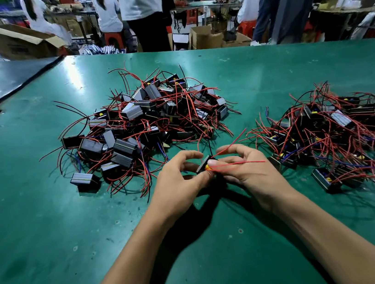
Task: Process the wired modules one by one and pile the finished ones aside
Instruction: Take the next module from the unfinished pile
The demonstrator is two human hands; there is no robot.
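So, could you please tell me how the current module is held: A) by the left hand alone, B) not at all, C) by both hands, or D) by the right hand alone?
C: the left hand and the right hand both pinch the module between them.

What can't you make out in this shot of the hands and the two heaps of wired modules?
Head view only.
Held module: mostly covered by fingers of the left hand and right hand; the work on it is unseen.
Right pile: cut off by the right frame edge.
Centre pile: lower modules buried under wires; count unknowable.
Module markings: too small to read.
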